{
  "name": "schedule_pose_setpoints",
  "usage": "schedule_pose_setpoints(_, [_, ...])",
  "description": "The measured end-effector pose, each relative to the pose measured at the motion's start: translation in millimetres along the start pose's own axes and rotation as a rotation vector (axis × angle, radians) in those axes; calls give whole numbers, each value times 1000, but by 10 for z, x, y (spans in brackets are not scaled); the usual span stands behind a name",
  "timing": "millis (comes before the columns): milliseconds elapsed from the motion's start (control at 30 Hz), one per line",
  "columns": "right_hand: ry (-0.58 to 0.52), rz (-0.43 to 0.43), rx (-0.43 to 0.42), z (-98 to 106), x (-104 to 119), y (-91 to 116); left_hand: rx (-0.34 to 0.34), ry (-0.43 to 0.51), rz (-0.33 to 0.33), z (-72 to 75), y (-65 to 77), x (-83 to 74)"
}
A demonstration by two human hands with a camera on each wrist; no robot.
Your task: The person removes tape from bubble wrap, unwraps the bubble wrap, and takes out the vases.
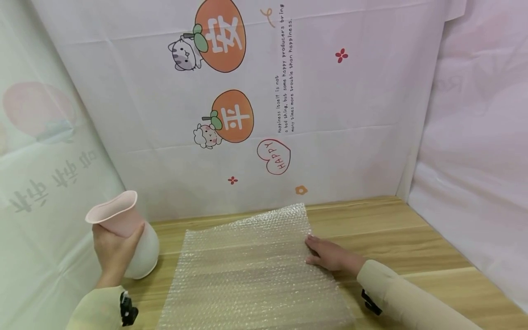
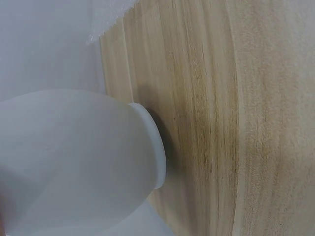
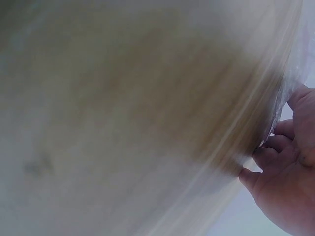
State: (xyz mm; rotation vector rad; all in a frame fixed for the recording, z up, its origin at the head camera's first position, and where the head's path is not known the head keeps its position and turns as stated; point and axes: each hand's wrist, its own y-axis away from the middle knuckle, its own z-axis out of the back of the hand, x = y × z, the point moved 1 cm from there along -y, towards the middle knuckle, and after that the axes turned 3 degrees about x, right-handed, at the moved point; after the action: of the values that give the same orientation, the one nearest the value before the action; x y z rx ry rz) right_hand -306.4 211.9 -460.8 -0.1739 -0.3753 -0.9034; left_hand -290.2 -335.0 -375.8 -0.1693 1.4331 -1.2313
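My left hand point(image 1: 113, 250) grips the neck of a vase point(image 1: 147, 250), its thumb along the near side. The vase has a wavy pale pink rim and a rounded white body, and it leans a little. In the left wrist view the vase's base point(image 2: 153, 147) is right at the wooden surface, with a shadow beside it. A wide sheet of clear bubble wrap point(image 1: 247, 270) lies in front of me. My right hand point(image 1: 330, 254) holds the sheet's right edge between thumb and fingers. From the right wrist, curled fingers point(image 3: 266, 157) show at that edge.
Beneath everything is a wood-grain table point(image 1: 412, 247). A white printed cloth point(image 1: 350, 137) hangs behind it, with more pale cloth on the left and right sides. Each sleeve has a small black device point(image 1: 129, 309) at the cuff.
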Motion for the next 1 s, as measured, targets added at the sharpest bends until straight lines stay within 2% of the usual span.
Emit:
schedule_pose_setpoints(600, [-10, -6, 7, -16, -5, -1, -1, -30, 0, 49, -12, 129])
schedule_pose_setpoints(867, [-8, 2, 4, -2, 2, 5, -11, -35, 24, 61, -41, 128])
schedule_pose_setpoints(1000, [-6, 5, 1, -3, -3, 6, -8, -44, 67, 70, -59, 135])
